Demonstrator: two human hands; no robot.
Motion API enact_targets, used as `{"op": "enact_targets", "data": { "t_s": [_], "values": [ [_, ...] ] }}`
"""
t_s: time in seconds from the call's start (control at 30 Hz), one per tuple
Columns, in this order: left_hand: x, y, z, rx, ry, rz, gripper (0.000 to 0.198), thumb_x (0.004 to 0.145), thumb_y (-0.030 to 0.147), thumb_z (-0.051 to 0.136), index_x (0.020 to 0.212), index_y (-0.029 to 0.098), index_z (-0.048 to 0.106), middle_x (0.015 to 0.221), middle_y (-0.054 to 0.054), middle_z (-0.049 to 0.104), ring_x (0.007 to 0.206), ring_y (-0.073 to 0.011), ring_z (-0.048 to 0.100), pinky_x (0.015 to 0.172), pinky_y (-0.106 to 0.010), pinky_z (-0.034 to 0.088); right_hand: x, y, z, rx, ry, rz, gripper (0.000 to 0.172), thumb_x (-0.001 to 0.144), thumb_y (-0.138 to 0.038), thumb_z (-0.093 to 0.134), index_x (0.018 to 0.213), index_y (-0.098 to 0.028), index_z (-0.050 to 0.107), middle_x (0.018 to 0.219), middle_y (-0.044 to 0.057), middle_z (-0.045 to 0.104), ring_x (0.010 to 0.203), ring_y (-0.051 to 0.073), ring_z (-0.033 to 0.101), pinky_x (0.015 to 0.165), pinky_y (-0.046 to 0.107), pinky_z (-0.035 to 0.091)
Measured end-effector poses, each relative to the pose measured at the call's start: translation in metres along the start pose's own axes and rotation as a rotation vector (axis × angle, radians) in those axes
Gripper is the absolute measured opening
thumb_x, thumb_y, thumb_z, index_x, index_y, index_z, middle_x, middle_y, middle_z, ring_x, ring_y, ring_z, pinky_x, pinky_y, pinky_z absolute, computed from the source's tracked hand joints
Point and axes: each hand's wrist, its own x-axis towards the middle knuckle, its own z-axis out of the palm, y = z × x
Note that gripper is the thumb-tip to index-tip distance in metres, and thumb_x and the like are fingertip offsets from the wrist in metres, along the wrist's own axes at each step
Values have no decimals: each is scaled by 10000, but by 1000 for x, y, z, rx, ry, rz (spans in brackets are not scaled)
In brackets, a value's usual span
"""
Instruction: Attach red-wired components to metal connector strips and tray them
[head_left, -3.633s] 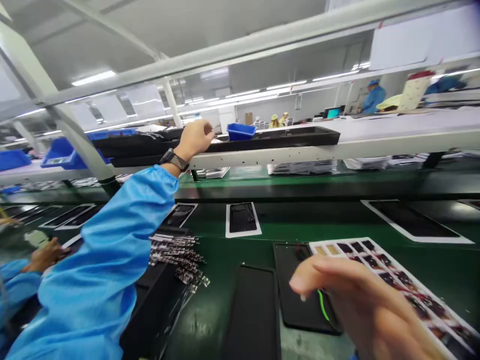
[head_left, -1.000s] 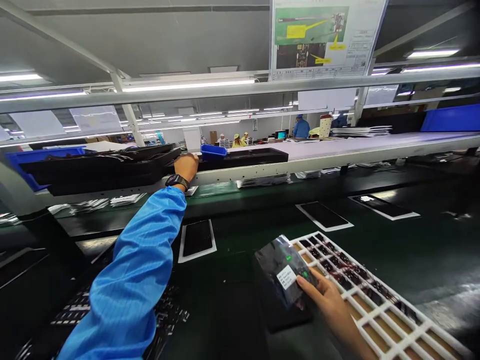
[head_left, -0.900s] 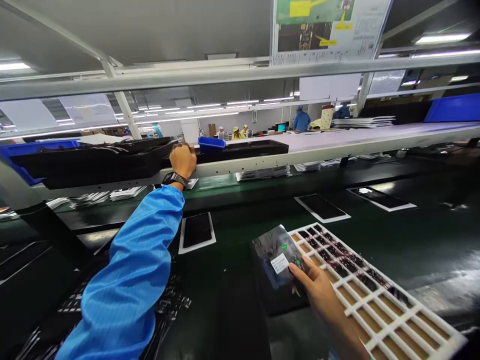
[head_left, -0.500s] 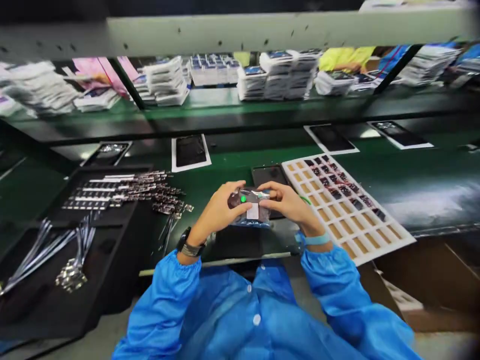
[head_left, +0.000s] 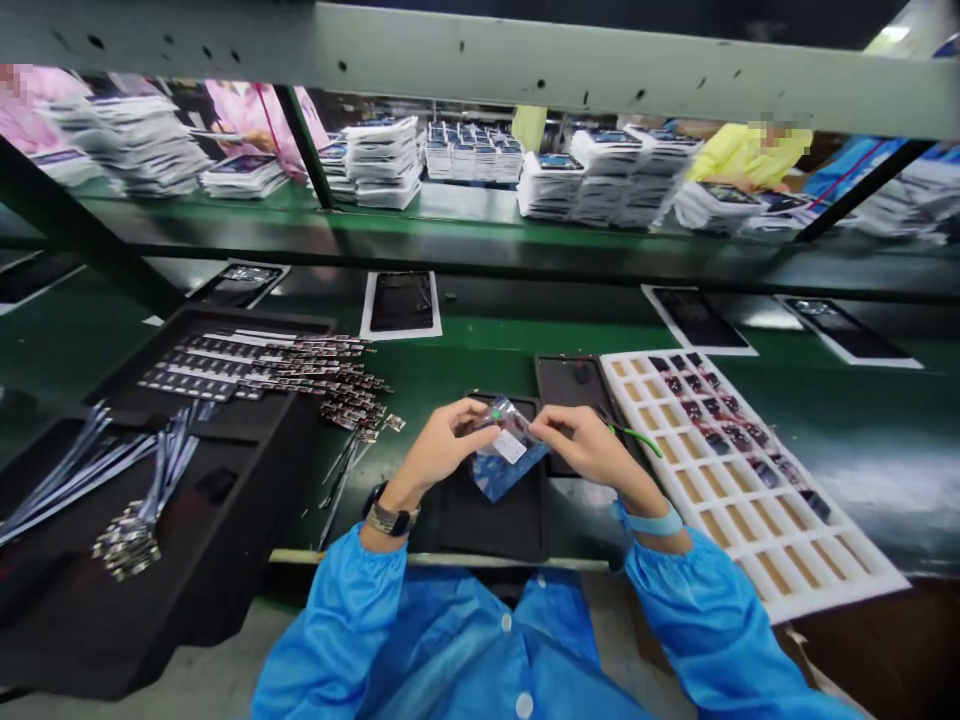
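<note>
Between my two hands is a small shiny plastic bag (head_left: 496,474) with a white label and a green dot; its bluish lower end hangs tilted. My left hand (head_left: 444,448) pinches its upper left side between thumb and fingers. At its upper right edge, my right hand (head_left: 576,440) pinches it too. What lies inside the bag I cannot make out. Below the bag a dark tablet-shaped housing (head_left: 491,525) rests on the green bench. A second dark housing (head_left: 571,375) lies behind my right hand, and a green cord (head_left: 637,437) sticks out beside that hand.
At right a white foam tray (head_left: 847,580) holds small dark parts in some slots. At left, black trays (head_left: 247,440) carry flex cables (head_left: 161,470) and small boards (head_left: 300,370). Dark panels (head_left: 403,302) lie along the back. White stacks (head_left: 386,165) and co-workers (head_left: 739,155) are beyond.
The bag has turned from lying level to tilted, its lower end now swung down. My right hand has shifted to its upper corner. The whole view has also moved slightly.
</note>
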Motion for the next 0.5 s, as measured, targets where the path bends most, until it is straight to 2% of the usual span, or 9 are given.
{"op": "enact_targets", "data": {
  "t_s": [0.07, 0.17, 0.3, 0.4, 0.5],
  "values": [
    [8, 8, -2, 31, -32, 40, 322, 853, 432, 788, 986, 144, 733, 957, -68, 761, 855, -182, 686, 805, -283, 514, -2, -10, -2, -66, -28, -23, 338, 1051, -403, 571, 837, -175, 699, 763, 27, 698, 688, 161, 577, 657, 280, 385],
    [16, 17, -4, 145, -107, 66, 245, 868, 382, 740, 857, 138, 751, 852, -57, 742, 785, -172, 653, 741, -270, 487, -5, -25, -7, -156, -110, -61, 359, 1069, -392, 537, 798, -189, 656, 719, 19, 663, 645, 152, 553, 641, 281, 363],
    [13, 19, -9, 252, -270, 58, 217, 867, 350, 723, 882, 143, 787, 817, -39, 746, 759, -164, 630, 723, -259, 468, -4, -32, -14, -241, -238, -90, 323, 1076, -362, 515, 828, -208, 653, 734, 27, 666, 664, 169, 587, 665, 285, 373],
    [8, 19, -13, 339, -267, 82, 198, 874, 305, 691, 910, 152, 811, 848, -38, 776, 786, -176, 652, 747, -260, 481, 2, -31, -13, -299, -232, -98, 294, 1068, -340, 510, 830, -216, 630, 754, 39, 672, 675, 185, 601, 658, 291, 373],
    [4, 22, -17, 435, -266, 113, 192, 879, 233, 655, 900, 153, 829, 853, -34, 799, 785, -174, 679, 742, -243, 478, 8, -31, -4, -290, -296, -135, 310, 1084, -344, 471, 840, -219, 614, 783, 50, 681, 702, 192, 618, 671, 293, 390]
  ]
}}
